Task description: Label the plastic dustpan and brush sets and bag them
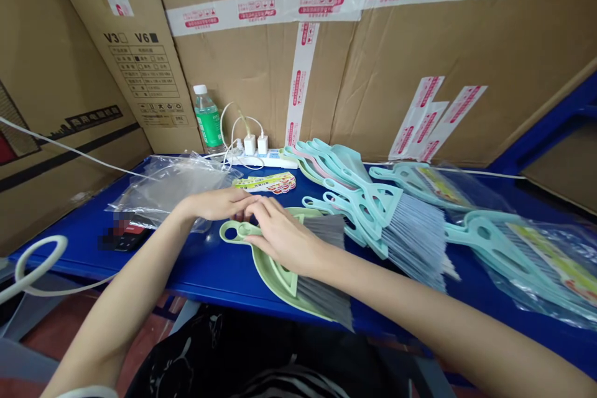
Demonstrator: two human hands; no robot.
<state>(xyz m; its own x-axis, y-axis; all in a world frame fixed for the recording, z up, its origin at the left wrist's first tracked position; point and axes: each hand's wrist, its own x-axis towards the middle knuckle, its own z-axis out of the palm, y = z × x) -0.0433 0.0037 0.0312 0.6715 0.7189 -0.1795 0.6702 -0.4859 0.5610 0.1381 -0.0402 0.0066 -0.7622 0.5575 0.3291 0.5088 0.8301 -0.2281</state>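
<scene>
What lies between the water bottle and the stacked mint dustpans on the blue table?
The head view shows a white power strip there, with two white chargers plugged in.

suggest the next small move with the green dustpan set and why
Probably slide the green dustpan and brush toward the clear plastic bag: the right hand rests on this unbagged set, while similar sets at far right lie in bags.

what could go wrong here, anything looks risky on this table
The pale green plastic dustpan under the right hand is nested with a grey-bristled broom whose bristles reach the front edge of the blue table, so it might slip off. The clear plastic water bottle stands close to the white power strip and white chargers; a knock could spill water onto them.
</scene>
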